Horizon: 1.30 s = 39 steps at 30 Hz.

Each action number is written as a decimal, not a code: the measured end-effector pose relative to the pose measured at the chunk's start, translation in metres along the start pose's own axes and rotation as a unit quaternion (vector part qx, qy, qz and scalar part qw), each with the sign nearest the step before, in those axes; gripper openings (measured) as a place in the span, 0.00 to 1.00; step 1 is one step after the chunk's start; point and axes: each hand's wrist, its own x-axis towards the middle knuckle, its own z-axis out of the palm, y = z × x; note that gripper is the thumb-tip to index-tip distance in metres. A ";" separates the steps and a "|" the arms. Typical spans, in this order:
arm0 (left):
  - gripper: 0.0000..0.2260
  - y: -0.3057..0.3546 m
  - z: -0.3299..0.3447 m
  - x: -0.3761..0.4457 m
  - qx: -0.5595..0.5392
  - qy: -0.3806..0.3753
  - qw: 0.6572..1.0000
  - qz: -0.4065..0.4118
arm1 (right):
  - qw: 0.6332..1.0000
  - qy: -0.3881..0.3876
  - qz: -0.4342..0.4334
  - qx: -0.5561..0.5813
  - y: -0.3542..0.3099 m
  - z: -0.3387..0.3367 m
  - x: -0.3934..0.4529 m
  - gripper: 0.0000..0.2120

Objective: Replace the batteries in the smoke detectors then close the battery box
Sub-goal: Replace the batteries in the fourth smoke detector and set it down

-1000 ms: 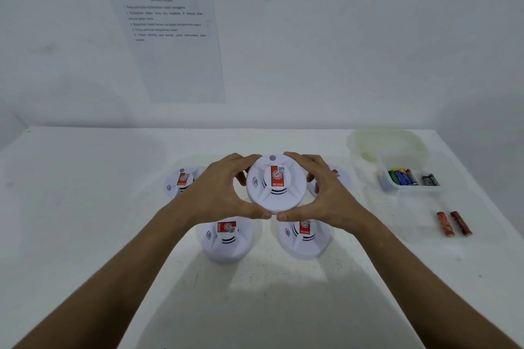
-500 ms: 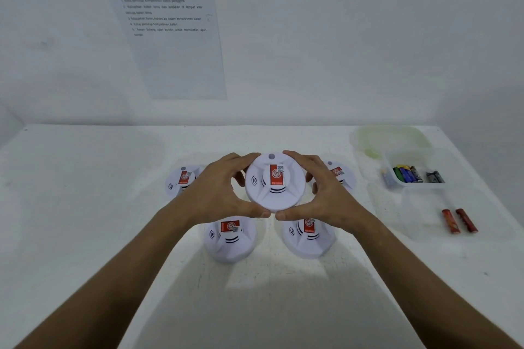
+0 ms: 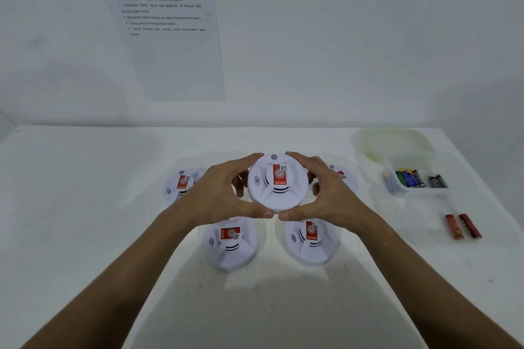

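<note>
held smoke detector [image 3: 277, 183] above table [image 3: 85, 207] centre, gripped by left hand [image 3: 218, 195] and right hand [image 3: 331, 195], fingers curled round rim. four detectors beneath; battery box [image 3: 416, 176] far right, two red batteries [image 3: 462, 226] nearer.

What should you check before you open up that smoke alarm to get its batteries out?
1. Both hands grip the smoke alarm, left hand and right hand: ok.
2. Back of the alarm faces you: not ok, its label side faces up.
3. Battery box is open with batteries inside: ok.
4. Box lid sits out of the way behind the box: ok.
5. Two red batteries lie apart from the box: ok.
6. Whether the batteries in the box are fresh: cannot tell.
</note>
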 end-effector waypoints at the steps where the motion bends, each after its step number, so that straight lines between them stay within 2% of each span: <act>1: 0.37 -0.002 0.000 0.001 0.002 0.000 1.000 -0.001 | 1.000 0.000 -0.001 -0.001 0.000 0.000 0.001 0.45; 31: 0.35 -0.025 -0.001 0.026 0.019 -0.001 1.000 -0.022 | 1.000 0.004 0.011 -0.015 0.029 0.008 0.035 0.47; 39: 0.34 -0.038 0.009 0.040 0.035 -0.016 0.996 -0.078 | 0.996 -0.004 0.053 -0.074 0.045 0.023 0.054 0.46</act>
